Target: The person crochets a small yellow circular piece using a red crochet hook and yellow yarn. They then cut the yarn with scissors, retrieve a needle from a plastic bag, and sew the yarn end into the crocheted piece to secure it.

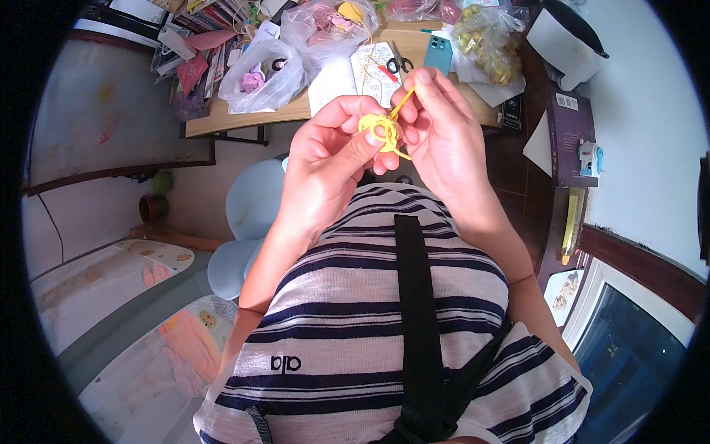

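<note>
A small round piece of yellow crochet (379,127) with a loop at its middle is pinched between the thumb and fingers of my left hand (325,152). Above and to its right, my right hand (447,122) pinches a yellow yarn strand (401,103) that runs up taut from the piece. A short yarn end sticks out at the piece's lower right, close to my right palm. Both hands are held in front of my chest, short of the desk's front edge. Some fingertips are hidden behind the piece.
On the wooden desk (296,109) ahead lie an open notebook (370,63), black-handled scissors (400,66), a small red object (387,74), a teal phone (438,53) and plastic bags of yarn (266,74). A light-blue chair (255,196) stands left; a purple box (569,133) is at right.
</note>
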{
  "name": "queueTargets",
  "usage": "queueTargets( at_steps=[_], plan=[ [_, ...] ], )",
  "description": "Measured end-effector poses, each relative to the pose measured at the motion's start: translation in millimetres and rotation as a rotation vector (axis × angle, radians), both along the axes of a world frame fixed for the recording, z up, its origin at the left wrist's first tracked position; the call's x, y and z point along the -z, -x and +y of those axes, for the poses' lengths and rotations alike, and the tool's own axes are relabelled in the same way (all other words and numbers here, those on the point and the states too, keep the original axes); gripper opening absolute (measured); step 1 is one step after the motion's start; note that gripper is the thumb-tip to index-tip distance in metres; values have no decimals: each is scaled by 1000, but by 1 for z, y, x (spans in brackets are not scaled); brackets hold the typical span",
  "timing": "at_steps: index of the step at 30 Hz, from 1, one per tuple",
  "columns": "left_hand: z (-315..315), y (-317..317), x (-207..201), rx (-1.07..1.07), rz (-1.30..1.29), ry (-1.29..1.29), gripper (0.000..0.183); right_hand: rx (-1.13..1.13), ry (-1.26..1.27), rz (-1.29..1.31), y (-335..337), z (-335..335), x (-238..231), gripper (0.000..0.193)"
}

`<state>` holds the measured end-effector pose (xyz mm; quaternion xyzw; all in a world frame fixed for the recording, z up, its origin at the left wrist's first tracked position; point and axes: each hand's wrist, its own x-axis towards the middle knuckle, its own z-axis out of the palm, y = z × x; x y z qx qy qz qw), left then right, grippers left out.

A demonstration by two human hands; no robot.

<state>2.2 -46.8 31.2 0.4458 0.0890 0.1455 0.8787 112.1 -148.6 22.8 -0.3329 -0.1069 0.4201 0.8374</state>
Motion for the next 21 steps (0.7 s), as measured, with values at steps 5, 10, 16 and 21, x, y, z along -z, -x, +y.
queueTargets(
  at_steps=[5,10,16,21],
  plan=[
    [32,9,3,-2,-12,72,20,60,6,115,13,36,5,20],
    [66,26,9,-41,-6,118,19,32,136,40,22,76,-10,21],
    [108,48,24,-99,-25,22,22,-15,288,-127,43,119,-17,25],
    [133,71,30,-53,-42,97,22,29,284,-209,60,148,-15,25]
  ],
)
